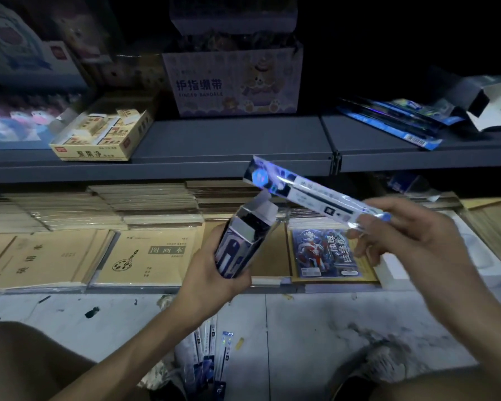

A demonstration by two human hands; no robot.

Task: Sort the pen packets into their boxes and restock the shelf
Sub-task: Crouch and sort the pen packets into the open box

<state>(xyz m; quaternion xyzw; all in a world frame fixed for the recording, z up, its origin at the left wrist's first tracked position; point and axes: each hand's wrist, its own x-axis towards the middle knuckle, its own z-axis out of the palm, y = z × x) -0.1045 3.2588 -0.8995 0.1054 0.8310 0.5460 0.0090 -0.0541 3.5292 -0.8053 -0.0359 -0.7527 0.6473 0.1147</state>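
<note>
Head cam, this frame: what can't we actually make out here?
Head view only.
- Inside of the pen box, gripped by the left hand: dark past the open flap, contents unreadable.
- Print on the pen packet pinched by the right hand: glare and blur.
- Floor packets: partly behind the left forearm, count unclear.
- Opened carton on the shelf: cut by the right edge, dim.

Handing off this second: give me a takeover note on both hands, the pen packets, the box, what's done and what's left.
Left hand grips the blue-and-white cardboard pen box, top flap open.
Right hand pinches a clear plastic pen packet, slanted above the box mouth, not yet inside.
Loose packets lie on the floor; further packets lie on the grey metal shelf, right side.
Done: box opened.
Left: slide this packet in, box the rest, restock the shelf.
</note>
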